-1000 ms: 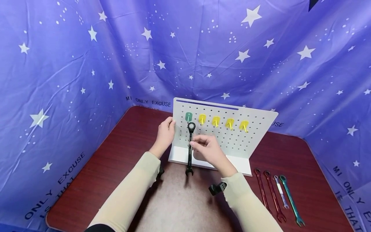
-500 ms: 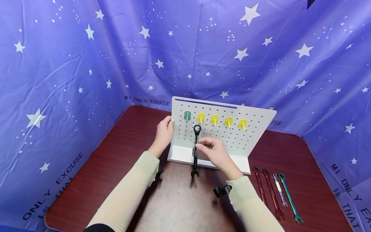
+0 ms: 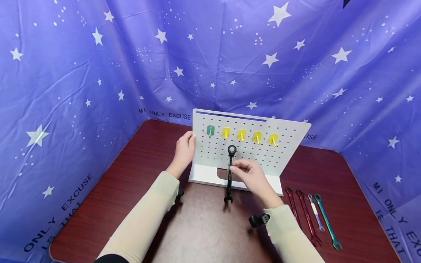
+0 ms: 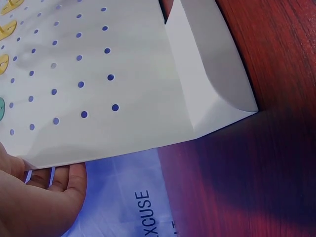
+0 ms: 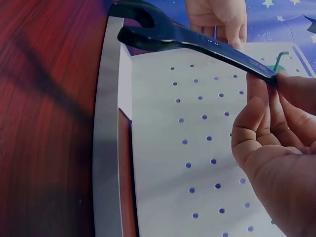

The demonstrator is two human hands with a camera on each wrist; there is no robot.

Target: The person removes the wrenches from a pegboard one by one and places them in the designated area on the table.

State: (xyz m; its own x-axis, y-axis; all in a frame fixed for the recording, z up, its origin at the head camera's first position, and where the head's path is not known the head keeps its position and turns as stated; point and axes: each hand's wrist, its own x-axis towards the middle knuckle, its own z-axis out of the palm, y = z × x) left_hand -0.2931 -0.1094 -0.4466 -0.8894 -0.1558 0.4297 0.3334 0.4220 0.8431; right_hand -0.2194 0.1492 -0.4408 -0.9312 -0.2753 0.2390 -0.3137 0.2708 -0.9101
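A black combination wrench [image 3: 230, 176] hangs upright in front of the white pegboard [image 3: 210, 160], ring end up and open end down. My right hand [image 3: 251, 176] pinches it near the middle between thumb and fingers; the right wrist view shows its open jaw [image 5: 148, 29] end pointing away from the hand. My left hand [image 3: 184, 150] grips the board's left edge, thumb in front and fingers behind in the left wrist view. One green hook [image 3: 210, 130] and several yellow hooks [image 3: 241, 134] line the board's upper part, with no wrench on them.
Two red wrenches [image 3: 308, 215], a small silver one with a white band [image 3: 315, 212] and a teal one [image 3: 327, 221] lie on the dark red table [image 3: 125, 182] right of the board. A purple star-patterned curtain [image 3: 230, 54] surrounds the table.
My right hand has carried the black wrench to the right and slightly down, away from below the green hook. The left hand stays on the board's edge; the view has shifted slightly.
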